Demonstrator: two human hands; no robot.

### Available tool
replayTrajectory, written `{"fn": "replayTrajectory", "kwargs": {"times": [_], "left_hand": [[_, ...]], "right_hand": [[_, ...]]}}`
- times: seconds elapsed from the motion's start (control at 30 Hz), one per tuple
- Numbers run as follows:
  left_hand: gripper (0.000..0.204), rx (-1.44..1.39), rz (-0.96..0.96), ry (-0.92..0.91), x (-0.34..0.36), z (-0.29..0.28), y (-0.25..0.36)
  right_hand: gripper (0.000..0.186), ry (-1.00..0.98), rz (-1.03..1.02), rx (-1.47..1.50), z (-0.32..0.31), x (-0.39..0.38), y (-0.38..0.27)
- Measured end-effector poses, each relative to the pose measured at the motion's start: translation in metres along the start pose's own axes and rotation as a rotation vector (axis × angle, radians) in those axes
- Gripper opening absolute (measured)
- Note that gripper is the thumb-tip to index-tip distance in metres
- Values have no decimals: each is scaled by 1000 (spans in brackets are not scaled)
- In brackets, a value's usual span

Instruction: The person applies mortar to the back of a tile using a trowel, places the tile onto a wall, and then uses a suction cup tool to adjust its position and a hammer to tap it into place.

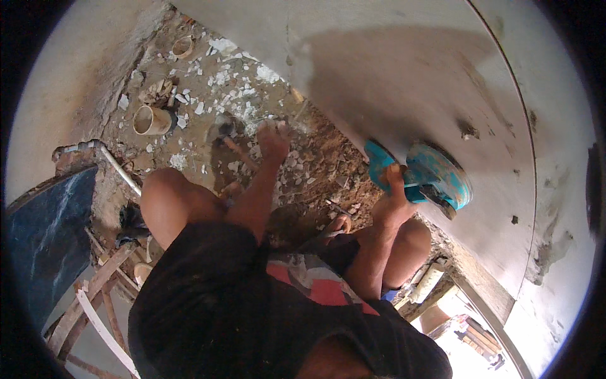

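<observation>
My right hand (395, 192) is wrapped around a turquoise power tool (435, 174) with a rounded housing and a dark lower part. The tool is up against the pale wall on my right; its exact kind is hard to tell. Out over the rubble, my left hand (273, 140) is closed, and what it may hold is hidden. Just left of that hand lies a hammer (238, 151) with a wooden handle and a dark head.
White chips (221, 76) and broken earth cover the floor. A pale bucket (150, 120) and a smaller tub (183, 47) stand to the left. A white pipe (120, 167) and a wooden frame (88, 303) are by my left knee. The wall (404, 82) rises close on my right.
</observation>
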State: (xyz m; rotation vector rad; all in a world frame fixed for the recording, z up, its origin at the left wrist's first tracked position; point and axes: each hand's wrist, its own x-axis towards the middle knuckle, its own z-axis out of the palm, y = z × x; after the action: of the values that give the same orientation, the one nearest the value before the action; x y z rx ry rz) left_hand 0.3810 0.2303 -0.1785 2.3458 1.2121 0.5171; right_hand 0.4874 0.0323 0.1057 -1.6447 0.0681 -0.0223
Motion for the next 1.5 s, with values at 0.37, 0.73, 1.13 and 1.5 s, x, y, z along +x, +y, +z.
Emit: {"fn": "replayTrajectory", "kwargs": {"times": [0.37,0.73,1.13,1.5], "left_hand": [[31,-157,-141,166,-6,26,-9],[27,-152,-118,222,2,-6,10],[52,-199,-440,-94,25,-5,-1],[52,-108,-278,-179,31,85,-11]], "right_hand": [[21,-69,-125,-47,6,-1,-10],[13,-66,-20,-16,-3,-4,1],[35,-76,45,28,12,-7,-21],[34,-37,7,57,1,-6,-29]]}}
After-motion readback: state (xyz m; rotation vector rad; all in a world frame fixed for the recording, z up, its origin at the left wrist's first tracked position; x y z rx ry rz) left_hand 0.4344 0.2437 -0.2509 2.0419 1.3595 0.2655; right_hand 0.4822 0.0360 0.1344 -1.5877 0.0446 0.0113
